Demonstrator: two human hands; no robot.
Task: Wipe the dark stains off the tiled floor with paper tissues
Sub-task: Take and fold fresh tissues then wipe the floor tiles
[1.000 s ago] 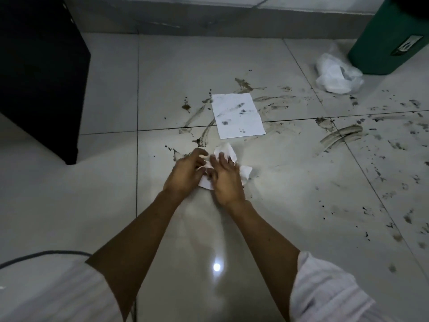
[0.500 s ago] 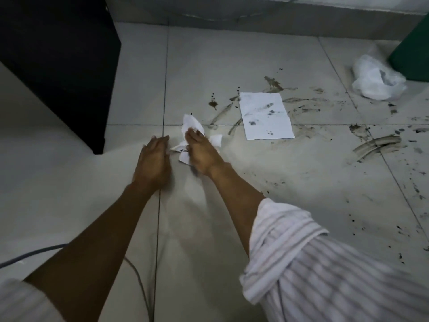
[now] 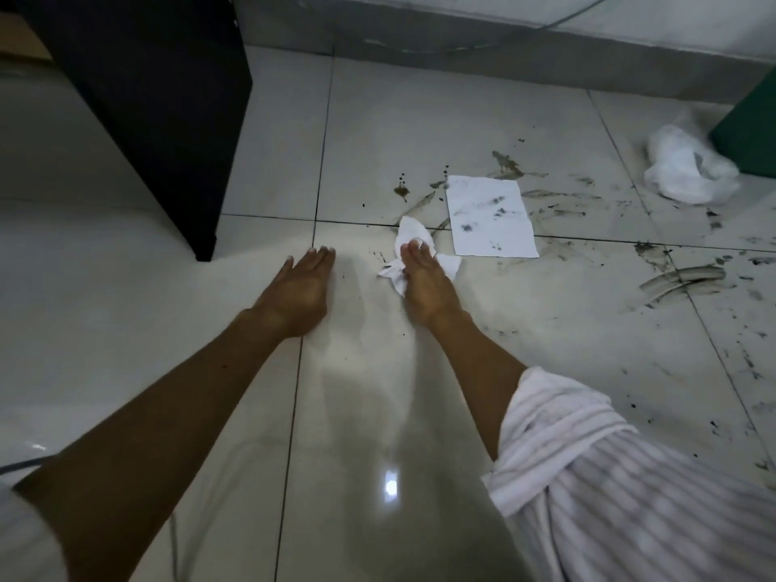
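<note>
Glossy pale tiled floor [image 3: 441, 102] with dark grout lines; ceiling-light glare spot [image 3: 391, 486] near bottom centre. Black cabinet [image 3: 159, 94] top left. Grey skirting [image 3: 504, 56] along far wall. Green bin [image 3: 751, 136] at right edge.

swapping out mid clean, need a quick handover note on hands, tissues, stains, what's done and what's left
Left hand: open, flat on the tiled floor, holding nothing.
Right hand: fingers straight, pressing a crumpled tissue onto the floor beside the flat tissue sheet, which is spotted with stain.
Done: the tile near the hands looks mostly clean.
Left: dark stains and splatter to the right, plus smears around the flat sheet.
</note>
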